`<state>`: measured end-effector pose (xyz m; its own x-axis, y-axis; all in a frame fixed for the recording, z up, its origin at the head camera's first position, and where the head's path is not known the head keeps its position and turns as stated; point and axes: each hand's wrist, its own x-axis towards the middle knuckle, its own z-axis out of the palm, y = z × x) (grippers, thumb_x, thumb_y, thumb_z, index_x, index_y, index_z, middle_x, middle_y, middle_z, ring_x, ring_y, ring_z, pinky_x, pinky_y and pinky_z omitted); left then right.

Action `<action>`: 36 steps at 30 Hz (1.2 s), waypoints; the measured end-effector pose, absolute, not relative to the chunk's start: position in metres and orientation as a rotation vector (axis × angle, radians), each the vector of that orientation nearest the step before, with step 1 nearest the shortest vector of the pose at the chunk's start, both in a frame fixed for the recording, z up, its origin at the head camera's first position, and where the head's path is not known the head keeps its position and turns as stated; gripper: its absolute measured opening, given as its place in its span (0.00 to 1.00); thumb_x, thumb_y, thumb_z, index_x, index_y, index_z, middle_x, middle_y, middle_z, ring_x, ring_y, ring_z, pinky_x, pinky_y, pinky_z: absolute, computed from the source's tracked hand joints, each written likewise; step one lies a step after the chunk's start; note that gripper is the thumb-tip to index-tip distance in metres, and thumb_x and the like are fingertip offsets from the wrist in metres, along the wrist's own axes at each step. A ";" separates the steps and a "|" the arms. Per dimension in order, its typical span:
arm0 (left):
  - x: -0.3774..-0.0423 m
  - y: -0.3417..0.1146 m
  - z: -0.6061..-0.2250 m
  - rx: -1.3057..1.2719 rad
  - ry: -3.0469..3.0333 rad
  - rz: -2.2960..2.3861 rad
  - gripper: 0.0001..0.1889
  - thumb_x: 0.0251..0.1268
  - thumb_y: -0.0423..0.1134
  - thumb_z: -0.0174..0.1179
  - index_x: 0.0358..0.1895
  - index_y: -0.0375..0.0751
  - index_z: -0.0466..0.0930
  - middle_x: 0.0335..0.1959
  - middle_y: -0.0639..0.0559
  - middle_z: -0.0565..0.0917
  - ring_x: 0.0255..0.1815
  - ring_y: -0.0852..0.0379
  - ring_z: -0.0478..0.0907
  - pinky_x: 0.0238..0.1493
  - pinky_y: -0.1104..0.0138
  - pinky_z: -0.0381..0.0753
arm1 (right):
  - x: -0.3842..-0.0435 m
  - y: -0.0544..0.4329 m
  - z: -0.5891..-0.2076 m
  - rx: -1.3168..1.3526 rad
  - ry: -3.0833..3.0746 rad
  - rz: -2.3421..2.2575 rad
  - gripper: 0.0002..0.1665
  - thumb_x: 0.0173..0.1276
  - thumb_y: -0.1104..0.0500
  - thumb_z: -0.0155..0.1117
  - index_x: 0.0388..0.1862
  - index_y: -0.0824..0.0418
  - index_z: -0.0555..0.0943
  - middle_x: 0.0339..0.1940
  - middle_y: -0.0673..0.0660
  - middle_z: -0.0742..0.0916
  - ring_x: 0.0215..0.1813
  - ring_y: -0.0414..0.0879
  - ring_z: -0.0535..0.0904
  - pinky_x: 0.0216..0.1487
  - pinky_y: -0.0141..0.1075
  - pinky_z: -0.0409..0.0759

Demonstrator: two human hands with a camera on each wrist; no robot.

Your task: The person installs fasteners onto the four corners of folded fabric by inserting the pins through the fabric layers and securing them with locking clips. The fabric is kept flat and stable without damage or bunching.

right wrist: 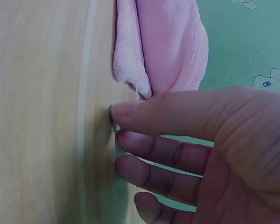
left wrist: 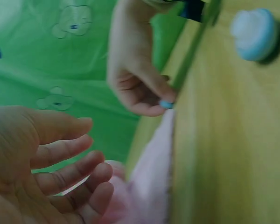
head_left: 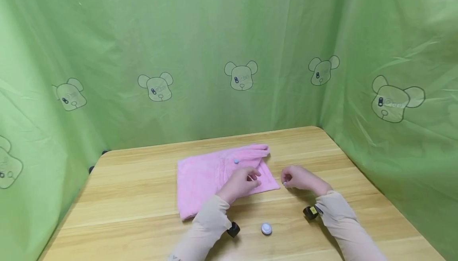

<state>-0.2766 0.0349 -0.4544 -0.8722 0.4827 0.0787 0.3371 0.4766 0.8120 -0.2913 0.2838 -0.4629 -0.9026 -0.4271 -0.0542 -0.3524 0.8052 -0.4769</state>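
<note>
A pink plush cloth [head_left: 198, 185] lies folded on the table, a small round blue piece [head_left: 236, 161] resting on its top layer. Over the cloth's near right part hovers my left hand [head_left: 239, 183], fingers loosely bent; the left wrist view shows this hand [left wrist: 56, 163] holding nothing. Just beyond the cloth's right corner, my right hand [head_left: 300, 178] pinches a small blue piece [left wrist: 166, 104] between thumb and fingertips, low over the table. In the right wrist view the thumb [right wrist: 168, 112] mostly hides that piece. A round white-and-blue knob-like thing [head_left: 266, 228] sits between my forearms.
The wooden table [head_left: 136, 181] ends against green curtains [head_left: 200, 34] printed with bear heads, at the back and both sides. A black wrist camera [head_left: 233, 229] sits at my left wrist, another camera [head_left: 310, 213] at my right.
</note>
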 end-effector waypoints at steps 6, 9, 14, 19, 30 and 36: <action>-0.279 0.046 -0.470 0.749 2.652 1.072 0.16 0.59 0.39 0.67 0.49 0.38 0.83 0.40 0.48 0.86 0.39 0.61 0.79 0.42 0.73 0.79 | -0.291 0.283 -0.464 -0.647 2.843 -0.704 0.09 0.51 0.69 0.68 0.24 0.58 0.78 0.22 0.48 0.78 0.28 0.39 0.70 0.31 0.30 0.70; -0.278 0.049 -0.473 0.738 2.699 0.998 0.16 0.54 0.38 0.70 0.46 0.37 0.84 0.40 0.47 0.87 0.39 0.59 0.80 0.44 0.72 0.79 | -0.291 0.283 -0.464 -0.655 2.842 -0.700 0.09 0.52 0.69 0.68 0.24 0.58 0.78 0.22 0.48 0.78 0.28 0.39 0.70 0.31 0.30 0.70; -0.279 0.054 -0.474 0.758 2.805 0.836 0.14 0.49 0.33 0.71 0.42 0.38 0.85 0.37 0.50 0.86 0.38 0.58 0.80 0.45 0.72 0.78 | -0.290 0.282 -0.463 -0.658 2.832 -0.695 0.08 0.53 0.69 0.68 0.25 0.59 0.78 0.22 0.48 0.78 0.29 0.39 0.70 0.31 0.30 0.70; -0.281 0.057 -0.477 0.825 2.931 0.609 0.09 0.51 0.31 0.67 0.38 0.43 0.85 0.33 0.55 0.84 0.38 0.59 0.78 0.44 0.73 0.77 | -0.290 0.282 -0.463 -0.657 2.821 -0.697 0.07 0.54 0.69 0.67 0.25 0.60 0.79 0.22 0.48 0.77 0.29 0.40 0.69 0.31 0.30 0.69; -0.285 0.058 -0.483 0.742 2.943 0.774 0.06 0.60 0.31 0.60 0.26 0.42 0.77 0.22 0.55 0.75 0.25 0.61 0.70 0.30 0.71 0.73 | -0.291 0.285 -0.459 -0.685 2.788 -0.768 0.05 0.56 0.69 0.65 0.27 0.60 0.80 0.23 0.48 0.79 0.28 0.38 0.71 0.31 0.29 0.71; -0.291 0.049 -0.483 0.560 2.696 1.252 0.05 0.63 0.29 0.56 0.28 0.40 0.75 0.23 0.54 0.73 0.23 0.62 0.69 0.25 0.73 0.70 | -0.292 0.288 -0.455 -0.735 2.777 -0.825 0.04 0.57 0.67 0.65 0.30 0.60 0.82 0.26 0.47 0.82 0.31 0.37 0.73 0.35 0.29 0.75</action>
<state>-0.2912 0.0486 -0.4827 -0.9250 0.3767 0.0491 0.2806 0.5903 0.7569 -0.2917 0.2877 -0.4547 -0.8681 -0.4963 -0.0067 -0.4122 0.7283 -0.5474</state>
